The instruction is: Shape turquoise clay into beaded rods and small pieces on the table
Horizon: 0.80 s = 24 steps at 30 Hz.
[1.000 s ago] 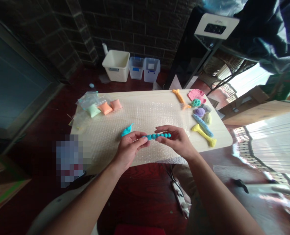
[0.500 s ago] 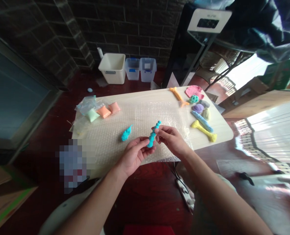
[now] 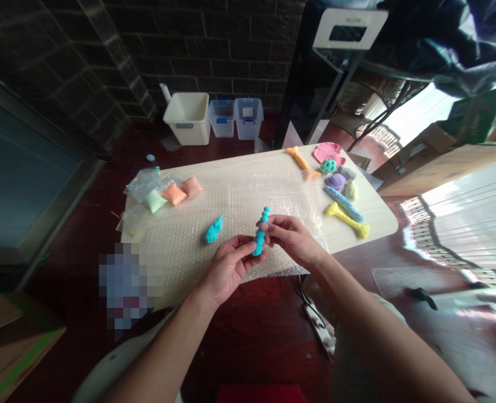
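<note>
A turquoise row of clay balls point(image 3: 260, 238), joined end to end and larger toward the bottom, is held between both hands above the bubble wrap. My left hand point(image 3: 235, 263) pinches its lower, thicker end between thumb and fingers. Higher up, my right hand point(image 3: 287, 237) grips its middle with thumb and forefinger. The small top balls stick out free above the fingers. To the left of my hands, a turquoise clay lump point(image 3: 213, 230) with a thin pointed tail lies on the bubble wrap point(image 3: 189, 240).
Clay packets point(image 3: 174, 194) in green, orange and pink lie at the table's left. On the right are several clay shapes, among them a yellow bone point(image 3: 348, 220), a blue twisted stick point(image 3: 343, 202) and an orange bone point(image 3: 302, 163). Bins point(image 3: 188, 118) stand on the floor beyond.
The clay row stands more upright than before, its top swung slightly left. Both hands keep their hold. The whole view has shifted a little.
</note>
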Motion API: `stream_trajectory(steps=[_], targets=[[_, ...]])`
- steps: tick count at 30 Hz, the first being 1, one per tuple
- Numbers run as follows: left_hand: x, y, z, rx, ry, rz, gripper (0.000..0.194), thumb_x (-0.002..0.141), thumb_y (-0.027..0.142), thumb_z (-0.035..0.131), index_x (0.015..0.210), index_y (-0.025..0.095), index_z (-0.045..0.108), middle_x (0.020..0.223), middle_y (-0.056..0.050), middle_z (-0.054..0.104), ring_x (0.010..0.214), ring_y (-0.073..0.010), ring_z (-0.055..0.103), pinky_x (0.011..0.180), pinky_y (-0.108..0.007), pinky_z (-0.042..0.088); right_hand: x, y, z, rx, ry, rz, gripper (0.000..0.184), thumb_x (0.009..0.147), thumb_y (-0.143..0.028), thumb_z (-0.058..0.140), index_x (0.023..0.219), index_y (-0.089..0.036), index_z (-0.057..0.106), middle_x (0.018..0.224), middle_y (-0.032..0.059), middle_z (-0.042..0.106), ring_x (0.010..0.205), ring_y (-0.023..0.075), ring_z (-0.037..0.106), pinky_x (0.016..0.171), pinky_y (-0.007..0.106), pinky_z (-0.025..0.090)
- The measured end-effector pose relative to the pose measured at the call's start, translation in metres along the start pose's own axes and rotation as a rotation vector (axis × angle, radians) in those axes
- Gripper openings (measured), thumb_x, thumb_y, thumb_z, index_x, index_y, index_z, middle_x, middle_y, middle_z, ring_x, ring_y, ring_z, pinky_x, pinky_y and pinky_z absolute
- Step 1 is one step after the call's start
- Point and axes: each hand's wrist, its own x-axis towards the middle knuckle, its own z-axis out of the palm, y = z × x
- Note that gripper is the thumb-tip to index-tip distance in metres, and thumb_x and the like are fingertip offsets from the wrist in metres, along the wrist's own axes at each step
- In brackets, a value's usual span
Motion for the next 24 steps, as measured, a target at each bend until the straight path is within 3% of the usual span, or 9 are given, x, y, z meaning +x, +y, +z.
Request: stream_trajectory(steps=[15,21,24], targets=[[-0.0006,0.0017,0.0009,0.013,-0.045,0.011,0.011,0.085,0.019,0.083,0.094,0.013,0.079,0.101,-0.008,0.08,0.092,-0.0157,0.075,0.087,-0.026,0.061,-0.0014,0.001,0.0019,-0.035,0.0,-0.038,0.035,0.082,-0.05,0.086,0.089,-0.017,0.079,0.067,-0.0006,0.066,0.062,0.0121,0.056,0.061,0.027,0.042],[0.0048,0.0024,0.0002,-0.033,0.021,0.08,0.018,0.082,0.023,0.086,0.096,0.013,0.078,0.103,-0.009,0.081,0.097,-0.0181,0.076,0.092,-0.027,0.061,-0.0026,0.002,0.0065,-0.04,0.037,-0.019,0.041,0.086,-0.053,0.082,0.106,-0.017,0.079,0.077,0.0022,0.071,0.065,0.0129,0.06,0.061,0.026,0.043],[0.0054,0.0009,0.0002,-0.04,0.035,0.112,0.021,0.08,0.025,0.089,0.094,0.014,0.077,0.1,-0.007,0.08,0.096,-0.018,0.076,0.094,-0.029,0.061,-0.0027,0.0073,0.0092,-0.107,0.006,-0.011,0.042,0.081,-0.053,0.086,0.103,-0.018,0.079,0.081,0.003,0.073,0.067,0.0134,0.06,0.061,0.026,0.044]])
